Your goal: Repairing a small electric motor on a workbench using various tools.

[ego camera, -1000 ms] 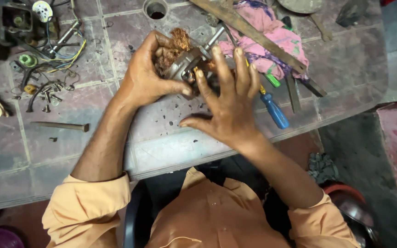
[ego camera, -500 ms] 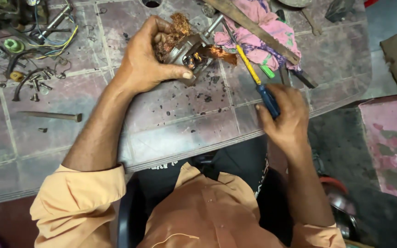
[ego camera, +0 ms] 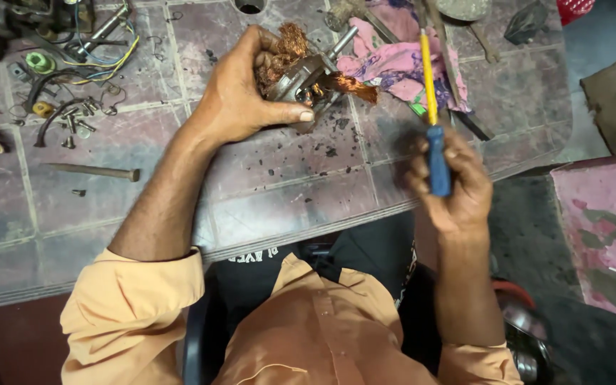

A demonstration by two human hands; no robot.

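My left hand (ego camera: 244, 93) grips a small electric motor stator (ego camera: 301, 71) with loose copper wire windings (ego camera: 354, 85) sticking out, held just above the tiled worktop (ego camera: 272, 185). My right hand (ego camera: 450, 185) is closed around the blue handle of a screwdriver (ego camera: 436, 153); its yellow shaft points away from me, up over a pink cloth (ego camera: 408, 60). The screwdriver tip is hidden among the clutter at the back. The two hands are apart, the right one near the table's front edge.
Bolts, nuts and coloured wires (ego camera: 73, 78) lie at the back left. A metal rod (ego camera: 94, 171) rests on the left tiles. A round hole (ego camera: 251, 6) sits at the back edge. A pink box (ego camera: 607, 228) stands on the floor to the right.
My right hand left the motor, picked up the blue-handled screwdriver from the table and has raised it upright. My left hand keeps its hold on the motor.
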